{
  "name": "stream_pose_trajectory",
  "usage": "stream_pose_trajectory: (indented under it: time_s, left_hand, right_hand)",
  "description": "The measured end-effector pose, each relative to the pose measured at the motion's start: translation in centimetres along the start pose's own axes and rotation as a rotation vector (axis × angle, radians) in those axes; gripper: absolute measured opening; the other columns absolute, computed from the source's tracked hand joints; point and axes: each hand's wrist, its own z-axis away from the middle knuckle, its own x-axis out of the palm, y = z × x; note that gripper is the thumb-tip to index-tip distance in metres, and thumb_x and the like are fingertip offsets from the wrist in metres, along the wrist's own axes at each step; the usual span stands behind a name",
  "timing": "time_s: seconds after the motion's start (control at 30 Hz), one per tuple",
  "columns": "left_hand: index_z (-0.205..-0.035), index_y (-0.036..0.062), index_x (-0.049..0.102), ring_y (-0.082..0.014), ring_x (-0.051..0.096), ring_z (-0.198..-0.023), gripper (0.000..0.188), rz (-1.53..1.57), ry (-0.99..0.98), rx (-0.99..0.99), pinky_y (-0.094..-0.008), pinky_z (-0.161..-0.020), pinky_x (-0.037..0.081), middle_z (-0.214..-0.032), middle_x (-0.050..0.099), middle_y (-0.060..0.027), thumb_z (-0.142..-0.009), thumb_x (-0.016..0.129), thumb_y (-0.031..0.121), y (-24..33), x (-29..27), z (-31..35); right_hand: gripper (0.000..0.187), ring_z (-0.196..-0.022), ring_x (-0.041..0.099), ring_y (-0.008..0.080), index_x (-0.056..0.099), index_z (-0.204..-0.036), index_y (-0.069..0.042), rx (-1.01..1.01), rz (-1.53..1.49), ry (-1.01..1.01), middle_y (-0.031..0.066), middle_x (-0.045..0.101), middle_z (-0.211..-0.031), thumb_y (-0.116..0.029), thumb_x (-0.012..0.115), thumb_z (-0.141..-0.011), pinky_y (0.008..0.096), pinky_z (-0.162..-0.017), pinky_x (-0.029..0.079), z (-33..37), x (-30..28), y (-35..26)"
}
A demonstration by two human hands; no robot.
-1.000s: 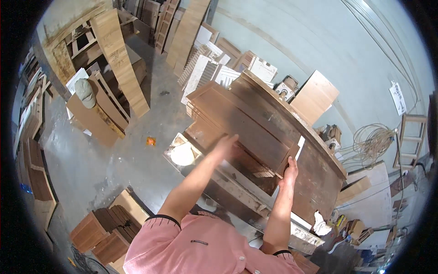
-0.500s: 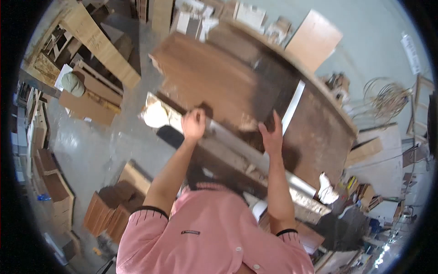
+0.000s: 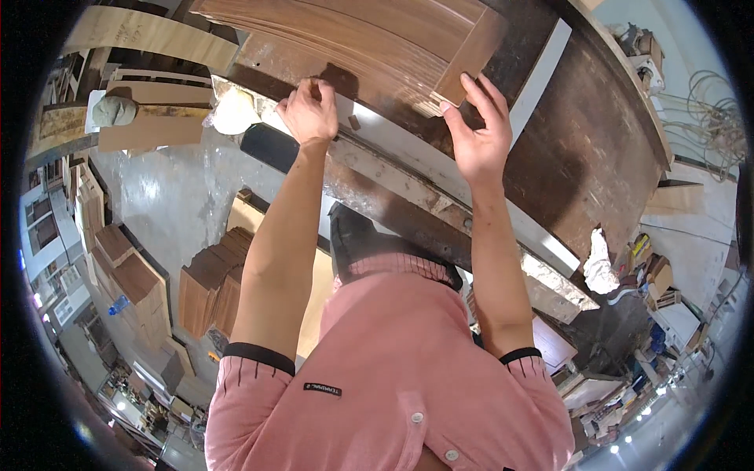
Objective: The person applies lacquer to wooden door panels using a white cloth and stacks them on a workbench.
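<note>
A stack of thin brown wooden boards (image 3: 369, 39) lies on the dark workbench top (image 3: 573, 149). My right hand (image 3: 483, 129) is at the stack's near right corner, with thumb and fingers stretched apart. Its thumb is at the front edge and its fingertips touch the right end. My left hand (image 3: 310, 114) is over the bench's near edge, in front of the stack. Its fingers are curled in, and whatever they may hold is hidden. A white strip (image 3: 408, 149) runs along the near edge, with a small brown chip (image 3: 353, 123) on it.
Another white strip (image 3: 542, 82) crosses the bench right of the stack. A white cloth (image 3: 599, 263) lies at the right end, and a round whitish thing (image 3: 236, 110) at the left end. Stacked brown boards (image 3: 208, 290) stand on the floor at left. Coiled cable (image 3: 719, 118) is far right.
The view has shifted, so bench and boards appear higher. My right hand has come against the corner of the board stack. My left hand remains curled near the front edge.
</note>
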Motion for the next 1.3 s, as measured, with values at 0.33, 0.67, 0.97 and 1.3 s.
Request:
stream_pose_trajectory:
  time_s: [0.33, 0.67, 0.97, 1.3]
  left_hand:
    - [-0.095, 0.0106, 0.069, -0.0323, 0.065, -0.091, 0.031, -0.036, -0.028, -0.023, -0.0431, -0.099, 0.036, -0.088, 0.070, -0.0118, -0.096, 0.054, 0.037, -0.1, 0.0, -0.2]
    - [-0.094, 0.0122, 0.068, -0.0338, 0.064, -0.091, 0.024, -0.044, 0.052, 0.042, -0.0453, -0.097, 0.039, -0.088, 0.070, -0.0129, -0.095, 0.057, 0.034, -1.3, 0.9, 0.4]
    - [-0.094, 0.0096, 0.070, -0.0344, 0.064, -0.091, 0.027, -0.083, -0.001, 0.008, -0.0450, -0.097, 0.038, -0.088, 0.071, -0.0143, -0.096, 0.056, 0.033, -0.4, 0.4, -0.1]
    - [-0.089, 0.0095, 0.071, -0.0323, 0.065, -0.087, 0.029, -0.071, -0.051, -0.058, -0.0435, -0.095, 0.039, -0.086, 0.072, -0.0108, -0.094, 0.058, 0.036, -0.5, 0.7, 0.0]
  right_hand:
    - [0.043, -0.128, 0.059, 0.0303, 0.072, -0.124, -0.005, 0.073, 0.048, -0.030, 0.0199, 0.060, -0.139, -0.012, 0.081, -0.083, 0.0382, -0.107, 0.047, -0.5, -0.8, -0.5]
    - [0.038, -0.115, 0.066, 0.0296, 0.076, -0.116, -0.008, 0.035, 0.146, 0.070, 0.0159, 0.068, -0.130, -0.013, 0.082, -0.079, 0.0430, -0.101, 0.049, -0.7, -1.1, -0.1]
    - [0.033, -0.128, 0.057, 0.0326, 0.074, -0.112, -0.012, 0.086, 0.275, -0.003, 0.0103, 0.067, -0.131, -0.022, 0.080, -0.082, 0.0482, -0.111, 0.038, -0.7, -2.6, -1.5]
    - [0.060, -0.146, 0.030, 0.0387, 0.063, -0.133, -0.014, -0.169, 0.509, -0.184, 0.0043, 0.047, -0.151, -0.030, 0.082, -0.078, 0.0586, -0.112, 0.035, -3.9, -1.1, -1.5]
